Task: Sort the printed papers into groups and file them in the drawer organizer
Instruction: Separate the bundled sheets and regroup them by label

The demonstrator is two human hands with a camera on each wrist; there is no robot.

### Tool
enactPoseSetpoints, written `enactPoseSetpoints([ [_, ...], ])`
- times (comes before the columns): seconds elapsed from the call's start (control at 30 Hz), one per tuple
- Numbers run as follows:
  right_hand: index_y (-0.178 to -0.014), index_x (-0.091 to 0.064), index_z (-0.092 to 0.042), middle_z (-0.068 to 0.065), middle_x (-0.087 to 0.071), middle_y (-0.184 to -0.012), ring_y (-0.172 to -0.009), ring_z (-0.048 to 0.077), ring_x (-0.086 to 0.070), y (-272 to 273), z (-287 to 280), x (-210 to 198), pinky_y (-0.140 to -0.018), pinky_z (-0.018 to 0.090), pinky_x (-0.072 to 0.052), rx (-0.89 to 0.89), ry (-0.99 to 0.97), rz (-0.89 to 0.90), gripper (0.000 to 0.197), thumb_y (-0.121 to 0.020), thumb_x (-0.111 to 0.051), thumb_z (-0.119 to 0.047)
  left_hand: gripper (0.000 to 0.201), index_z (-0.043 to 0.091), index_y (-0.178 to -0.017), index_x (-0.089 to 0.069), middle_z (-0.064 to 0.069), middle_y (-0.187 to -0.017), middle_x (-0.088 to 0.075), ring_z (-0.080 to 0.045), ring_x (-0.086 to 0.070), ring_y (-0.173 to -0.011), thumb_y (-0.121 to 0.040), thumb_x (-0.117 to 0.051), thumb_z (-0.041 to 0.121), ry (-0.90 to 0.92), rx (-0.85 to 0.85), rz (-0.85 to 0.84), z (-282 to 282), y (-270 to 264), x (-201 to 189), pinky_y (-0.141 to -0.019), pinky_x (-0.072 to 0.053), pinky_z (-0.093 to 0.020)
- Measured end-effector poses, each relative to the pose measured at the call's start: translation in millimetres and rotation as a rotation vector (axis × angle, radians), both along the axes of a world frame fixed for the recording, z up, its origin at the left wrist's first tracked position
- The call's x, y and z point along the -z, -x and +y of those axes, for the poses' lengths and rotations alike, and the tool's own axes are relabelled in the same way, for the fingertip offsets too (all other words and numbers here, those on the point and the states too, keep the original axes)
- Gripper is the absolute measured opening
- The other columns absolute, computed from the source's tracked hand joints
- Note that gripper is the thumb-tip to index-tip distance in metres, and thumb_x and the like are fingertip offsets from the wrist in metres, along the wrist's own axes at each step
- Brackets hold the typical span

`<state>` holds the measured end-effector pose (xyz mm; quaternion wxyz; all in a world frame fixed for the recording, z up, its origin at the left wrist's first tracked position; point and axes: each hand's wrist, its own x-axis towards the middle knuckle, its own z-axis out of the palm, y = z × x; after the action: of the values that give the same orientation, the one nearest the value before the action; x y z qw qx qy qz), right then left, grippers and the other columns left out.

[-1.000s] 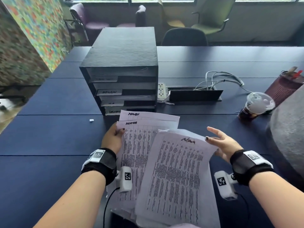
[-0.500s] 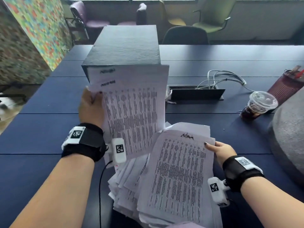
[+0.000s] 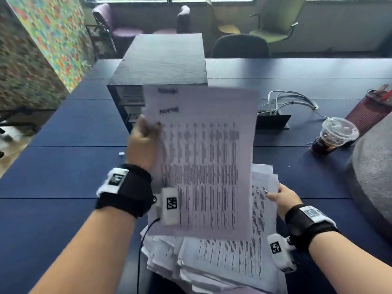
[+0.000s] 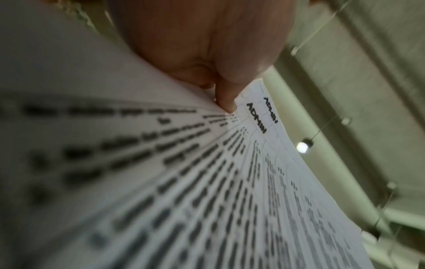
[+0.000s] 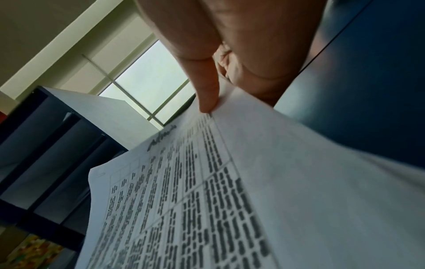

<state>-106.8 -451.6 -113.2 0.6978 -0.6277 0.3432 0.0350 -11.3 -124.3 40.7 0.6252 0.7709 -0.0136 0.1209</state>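
Printed white paper sheets marked ADMIN (image 3: 199,158) hang lifted in front of the black drawer organizer (image 3: 161,66), pinched at their left edge by the left hand (image 3: 144,145). Their long axis points toward the organizer's slots, directly beyond, so the left hand is nearer. The right hand (image 3: 282,198) pinches the loose white paper pile (image 3: 229,262) on the dark blue worktop (image 3: 63,166).
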Motion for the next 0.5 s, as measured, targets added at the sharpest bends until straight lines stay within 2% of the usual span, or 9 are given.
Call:
enactPoseSetpoints([
  [0.1,-0.105,-0.056,-0.003,0.003,-0.069,-0.064,-0.059,0.021,-0.064,1,5,-7,-0.069,0.038,-0.052,0.038,-0.038,-0.052,0.026,-0.086,-0.048,0.013,0.021,0.028,-0.091,-0.062,0.011,-0.088,-0.066,-0.004,-0.06,-0.082,-0.095,-0.048,0.012,-0.007,0.102,0.224,-21,17,41,-0.072,-0.046,-0.021],
  [0.17,-0.107,-0.056,-0.005,0.008,-0.068,-0.074,-0.066,0.025,-0.061,1,8,-13,-0.074,0.041,-0.05,0.044,-0.079,-0.099,0.025,-0.088,-0.048,0.009,0.019,0.026,-0.094,-0.064,0.011,-0.092,-0.065,-0.006,-0.058,-0.085,-0.097,-0.048,0.017,-0.068,0.103,0.357,-29,29,62,-0.069,-0.041,-0.02],
  [0.2,-0.106,-0.057,-0.006,0.009,-0.068,-0.076,-0.066,0.026,-0.062,2,10,-18,-0.073,0.041,-0.051,0.043,-0.105,-0.125,0.024,-0.088,-0.049,0.007,0.017,0.022,-0.097,-0.064,0.011,-0.093,-0.065,-0.007,-0.057,-0.087,-0.097,-0.047,0.018,-0.081,0.122,0.391,-34,35,70,-0.068,-0.04,-0.019],
  [0.27,-0.101,-0.059,-0.009,0.007,-0.071,-0.074,-0.062,0.024,-0.066,3,13,-28,-0.062,0.036,-0.056,0.037,-0.174,-0.166,0.02,-0.089,-0.05,0.005,0.017,0.017,-0.099,-0.063,0.009,-0.094,-0.064,-0.007,-0.057,-0.087,-0.098,-0.047,0.019,-0.102,0.175,0.415,-40,43,81,-0.067,-0.04,-0.016],
  [0.33,-0.097,-0.06,-0.01,0.005,-0.072,-0.071,-0.059,0.019,-0.068,2,15,-33,-0.054,0.031,-0.057,0.037,-0.227,-0.205,0.02,-0.089,-0.049,0.004,0.019,0.015,-0.097,-0.064,0.001,-0.105,-0.061,-0.008,-0.055,-0.089,-0.099,-0.044,0.016,-0.109,0.189,0.39,-45,46,88,-0.072,-0.04,-0.02],
  [0.43,-0.096,-0.062,-0.011,0.004,-0.072,-0.071,-0.059,0.017,-0.068,1,20,-38,-0.053,0.029,-0.056,0.037,-0.277,-0.258,0.017,-0.087,-0.052,0.0,0.019,0.01,-0.1,-0.062,-0.003,-0.121,-0.047,-0.013,-0.05,-0.098,-0.099,-0.044,0.017,-0.153,0.14,0.357,-51,48,91,-0.087,-0.036,-0.02],
  [0.47,-0.096,-0.062,-0.01,0.005,-0.072,-0.072,-0.059,0.017,-0.068,1,21,-40,-0.054,0.029,-0.056,0.041,-0.295,-0.263,0.016,-0.084,-0.055,-0.004,0.017,0.011,-0.102,-0.061,-0.001,-0.118,-0.049,-0.012,-0.051,-0.096,-0.098,-0.045,0.018,-0.146,0.142,0.35,-52,48,91,-0.085,-0.037,-0.016],
  [0.5,-0.098,-0.062,-0.008,0.006,-0.072,-0.074,-0.062,0.018,-0.068,0,21,-37,-0.057,0.03,-0.057,0.058,-0.321,-0.259,0.019,-0.08,-0.057,-0.008,0.014,0.012,-0.103,-0.058,0.001,-0.109,-0.054,-0.009,-0.054,-0.09,-0.098,-0.046,0.018,-0.104,0.154,0.366,-53,49,90,-0.078,-0.04,-0.012],
])
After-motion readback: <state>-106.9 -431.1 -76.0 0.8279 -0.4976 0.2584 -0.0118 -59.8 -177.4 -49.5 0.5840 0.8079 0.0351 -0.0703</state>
